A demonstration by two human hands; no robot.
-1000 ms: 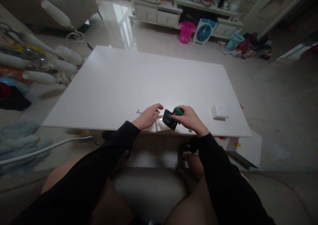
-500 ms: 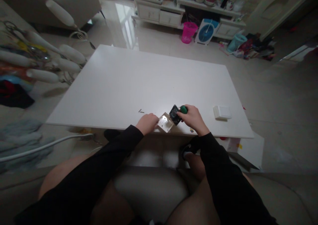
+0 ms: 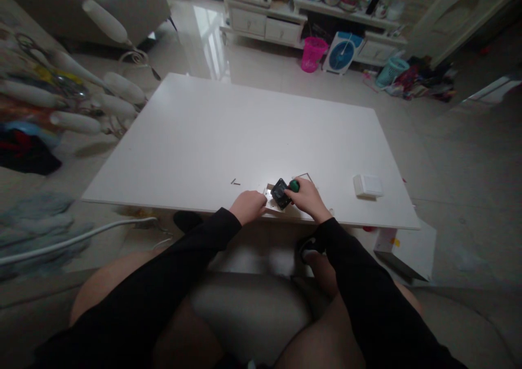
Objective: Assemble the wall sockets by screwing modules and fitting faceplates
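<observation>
From the black plate point(image 3: 280, 194), a hand could pass over the worktop point(image 3: 253, 130) between 10 and 1 o'clock. The left hand point(image 3: 249, 206) blocks 8 to 9, the right hand point(image 3: 305, 196) blocks 3. Two small slim pieces point(image 3: 233, 181) lie flat toward 9:30; a white box point(image 3: 369, 186) stands at 3, past the right hand.

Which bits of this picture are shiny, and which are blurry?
All in the head view: bright window-like glare streaks the glossy pale tiled floor; a softer sheen lies on the white rectangular table; the grey-blue heap at left looks smeared; the square black piece in the right hand shows little fine detail.
</observation>
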